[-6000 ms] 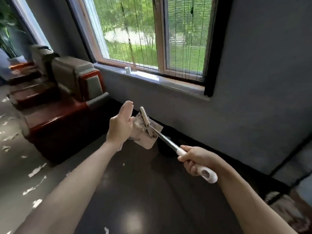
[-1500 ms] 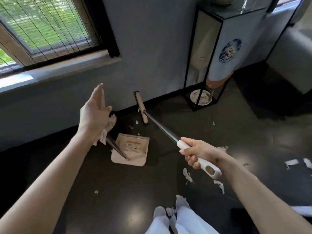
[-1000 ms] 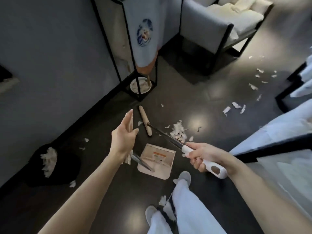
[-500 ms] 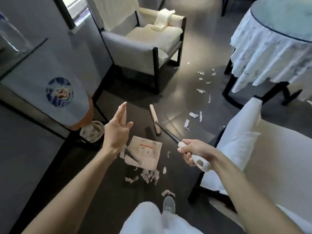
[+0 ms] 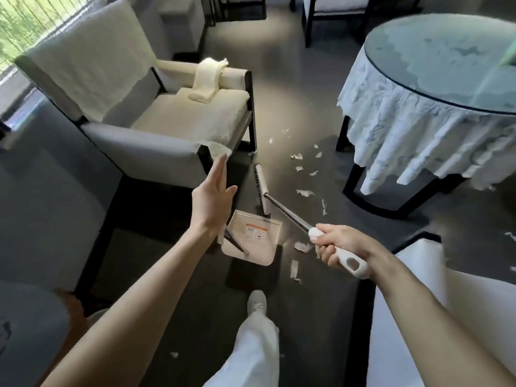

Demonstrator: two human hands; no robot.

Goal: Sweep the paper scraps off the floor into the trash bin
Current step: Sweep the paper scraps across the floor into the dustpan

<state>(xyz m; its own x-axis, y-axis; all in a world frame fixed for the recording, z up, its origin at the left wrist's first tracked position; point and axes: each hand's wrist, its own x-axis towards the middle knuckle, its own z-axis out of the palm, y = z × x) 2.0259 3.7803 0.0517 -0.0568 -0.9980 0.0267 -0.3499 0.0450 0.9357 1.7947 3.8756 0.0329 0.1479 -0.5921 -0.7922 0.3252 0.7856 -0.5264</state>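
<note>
My right hand (image 5: 339,247) grips the white end of a broom's metal pole; the broom head (image 5: 262,192) points away from me, low over the dark floor. My left hand (image 5: 213,196) has its fingers stretched out, and the dark handle of a white dustpan (image 5: 251,241) runs up behind its heel, so the pan hangs from it just left of the broom. Paper scraps (image 5: 304,193) lie scattered from the broom head toward the table, with more scraps (image 5: 303,246) beside the pan's right edge. No trash bin is in view.
A grey and cream armchair (image 5: 156,121) stands at the left, close to the broom head. A round glass-topped table (image 5: 435,79) with a white cloth is at the right. A white seat (image 5: 446,303) is at lower right. My shoe (image 5: 257,301) is below the dustpan.
My view has swung from the window wall and the filled black bin round to the armchair and table. Both hands carried broom and dustpan along, and the scraps by the table now lie ahead.
</note>
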